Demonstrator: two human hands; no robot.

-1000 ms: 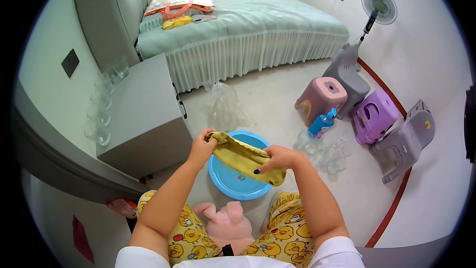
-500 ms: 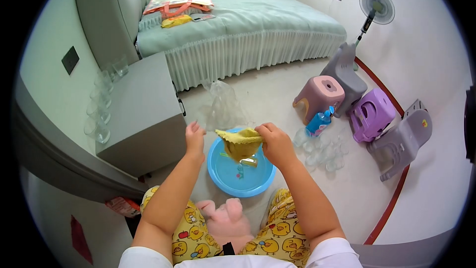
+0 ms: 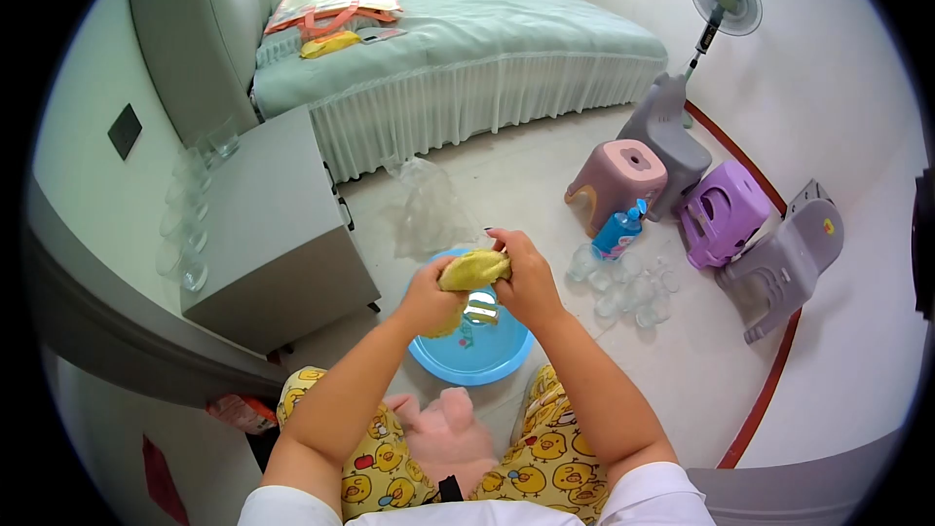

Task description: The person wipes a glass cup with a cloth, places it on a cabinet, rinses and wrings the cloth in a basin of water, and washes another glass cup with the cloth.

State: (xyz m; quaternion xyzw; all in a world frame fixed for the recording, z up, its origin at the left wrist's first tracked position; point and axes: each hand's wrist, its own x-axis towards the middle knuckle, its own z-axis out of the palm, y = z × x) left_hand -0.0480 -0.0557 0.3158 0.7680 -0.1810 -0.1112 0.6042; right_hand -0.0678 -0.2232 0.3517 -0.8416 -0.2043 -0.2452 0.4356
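Note:
A yellow cloth (image 3: 474,271) is bunched between my two hands above a blue basin (image 3: 477,367). My left hand (image 3: 431,300) is closed round its left part, and a bit of cloth hangs below that palm. On the other side, my right hand (image 3: 526,278) grips the right end, fingers bent over it. Water seems to lie in the basin, with a shiny reflection and a small printed mark on the bottom. Whether anything is inside the folded cloth is hidden.
Several clear glasses (image 3: 628,290) stand on the floor at right, by a blue pump bottle (image 3: 618,230). More glasses (image 3: 185,263) line the grey cabinet (image 3: 268,224). A plastic bag (image 3: 429,209) lies beyond the basin. Stools (image 3: 631,164) and a fan (image 3: 726,2) are at right.
My left hand, empty and apart before, has come in and taken hold of the cloth. The cloth, hanging spread from my right hand earlier, is now bunched between both hands.

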